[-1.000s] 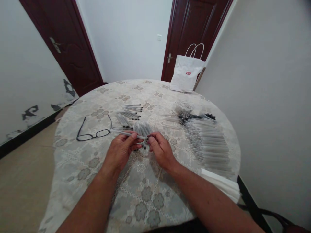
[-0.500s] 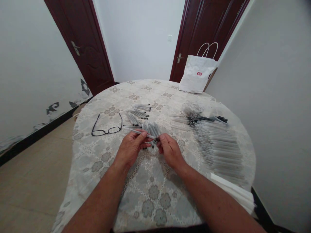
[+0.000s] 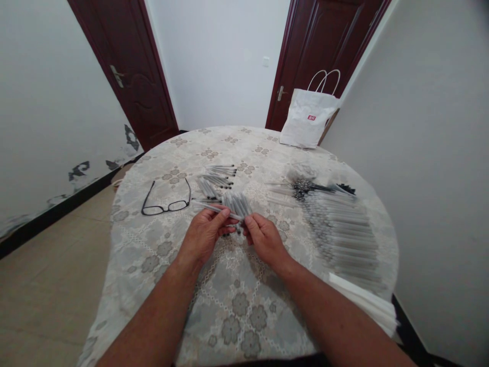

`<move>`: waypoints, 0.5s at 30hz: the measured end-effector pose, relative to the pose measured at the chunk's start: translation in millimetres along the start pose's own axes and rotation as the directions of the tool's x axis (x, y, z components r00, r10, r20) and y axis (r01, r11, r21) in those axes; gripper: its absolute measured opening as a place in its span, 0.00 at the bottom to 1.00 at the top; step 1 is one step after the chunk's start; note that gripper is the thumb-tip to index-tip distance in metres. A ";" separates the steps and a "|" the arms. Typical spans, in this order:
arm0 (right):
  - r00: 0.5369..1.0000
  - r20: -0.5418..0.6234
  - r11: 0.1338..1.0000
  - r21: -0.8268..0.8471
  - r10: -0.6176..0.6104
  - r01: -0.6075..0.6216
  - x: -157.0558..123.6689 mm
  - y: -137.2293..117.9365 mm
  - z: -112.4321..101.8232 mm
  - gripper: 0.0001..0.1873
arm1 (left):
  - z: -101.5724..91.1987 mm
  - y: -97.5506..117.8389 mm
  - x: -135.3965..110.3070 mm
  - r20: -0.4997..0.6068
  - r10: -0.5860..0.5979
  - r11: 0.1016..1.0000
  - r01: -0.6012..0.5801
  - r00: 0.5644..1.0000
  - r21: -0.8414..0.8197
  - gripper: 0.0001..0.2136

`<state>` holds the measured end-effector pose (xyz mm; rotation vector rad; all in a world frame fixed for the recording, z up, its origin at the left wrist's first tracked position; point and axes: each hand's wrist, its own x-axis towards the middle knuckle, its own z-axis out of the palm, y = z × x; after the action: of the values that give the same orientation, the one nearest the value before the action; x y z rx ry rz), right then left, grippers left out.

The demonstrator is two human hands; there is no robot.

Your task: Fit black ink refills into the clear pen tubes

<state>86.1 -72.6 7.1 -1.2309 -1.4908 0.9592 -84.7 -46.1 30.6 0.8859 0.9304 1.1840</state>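
Note:
My left hand (image 3: 204,229) is closed around a slim translucent pen (image 3: 231,214), its thumb pressing along the barrel. My right hand (image 3: 264,234) pinches the pen's right end, so that tip is hidden by the fingers. Right behind my hands lies a pile of similar pens (image 3: 239,201). Farther back to the left are more small groups of pens with dark ends (image 3: 216,181). Over on the right side, a wide stack of clear, slender tubes (image 3: 349,229) lies on the table, with a bunch of small black parts (image 3: 346,189) behind it.
Black-framed eyeglasses (image 3: 166,208) lie left of the pens. A white paper bag (image 3: 307,120) stands at the back right of the round table covered with a floral tablecloth (image 3: 244,306). Folded white material (image 3: 362,300) lies by my right forearm.
My right fingers have shifted slightly left and now cover the dark end of the pen. The left hand keeps nearly the same hold. The whole view has moved a little.

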 end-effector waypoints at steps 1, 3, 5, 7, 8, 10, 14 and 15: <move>1.000 -0.005 1.000 -0.008 -0.006 0.006 0.5 0.0 0.5 0.20 | -0.4 -0.1 0.2 -0.004 -0.001 1.000 0.001 1.000 0.003 0.16; 0.999 -0.040 0.999 0.024 -0.028 0.029 0.9 0.2 2.0 0.12 | -1.0 0.3 0.6 -0.016 -0.002 1.000 0.002 1.000 0.006 0.16; 0.996 -0.077 0.995 0.086 -0.043 0.050 0.8 0.8 3.3 0.13 | -1.0 0.9 0.8 -0.020 -0.005 1.000 0.005 1.000 0.005 0.17; 0.997 -0.076 0.991 0.123 -0.032 0.041 0.7 1.5 3.6 0.18 | -0.5 1.5 0.6 -0.016 -0.009 1.000 0.009 1.000 0.005 0.17; 0.998 -0.067 0.992 0.126 -0.017 0.025 0.8 1.8 3.3 0.17 | -0.1 1.6 0.4 -0.014 -0.009 1.000 0.009 1.000 0.004 0.17; 0.999 -0.035 0.996 0.093 0.016 -0.012 1.3 1.9 2.5 0.18 | 0.4 1.3 0.3 -0.010 -0.007 1.000 0.008 1.000 0.004 0.16; 0.999 -0.041 0.999 0.041 0.001 0.001 2.0 0.4 3.1 0.15 | 0.1 -0.4 1.0 -0.020 -0.006 1.000 0.006 1.000 -0.006 0.17; 0.999 -0.052 0.998 0.058 -0.014 0.017 1.8 0.0 3.8 0.11 | 0.0 -0.6 1.2 -0.021 -0.007 1.000 0.007 1.000 -0.014 0.17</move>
<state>82.3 -70.9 6.5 -1.1922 -1.4203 0.9475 -84.4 -45.0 29.9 0.8601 0.9401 1.1942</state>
